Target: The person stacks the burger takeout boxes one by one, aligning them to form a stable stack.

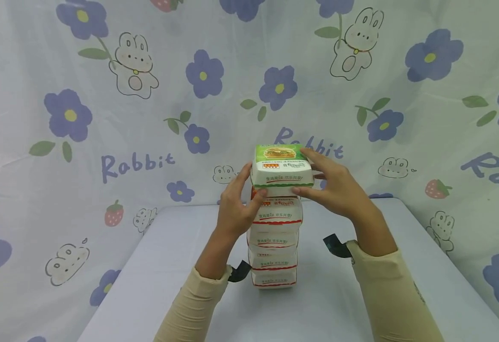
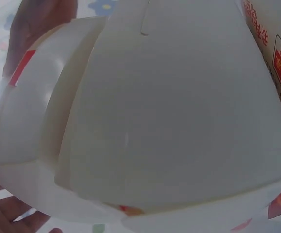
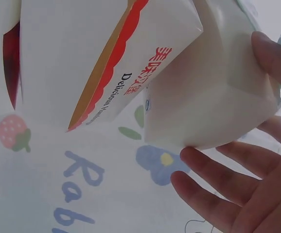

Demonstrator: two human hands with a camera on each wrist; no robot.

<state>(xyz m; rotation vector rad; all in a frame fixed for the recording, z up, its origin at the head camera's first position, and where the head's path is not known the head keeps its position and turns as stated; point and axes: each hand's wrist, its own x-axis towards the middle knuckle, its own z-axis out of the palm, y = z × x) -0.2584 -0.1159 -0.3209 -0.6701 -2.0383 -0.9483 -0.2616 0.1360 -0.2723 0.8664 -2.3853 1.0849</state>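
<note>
A green-and-white burger box (image 1: 282, 166) with a burger picture on its lid sits level at the top of a stack of several white, red-trimmed burger boxes (image 1: 277, 211). My left hand (image 1: 236, 204) holds the green-topped box's left side, its thumb at the lower front edge. From the right, my right hand (image 1: 335, 183) grips the same box, thumb low in front and a fingertip on the lid. In the right wrist view, that thumb and several fingers lie around the box's white side (image 3: 213, 92). White box walls (image 2: 179, 107) fill most of the left wrist view.
The stack stands on a white-covered table (image 1: 168, 266). Behind it hangs a curtain (image 1: 241, 47) printed with rabbits, flowers and strawberries. Boxes in the stack are slightly offset from one another. Black straps (image 1: 337, 245) stick out at both sleeve cuffs.
</note>
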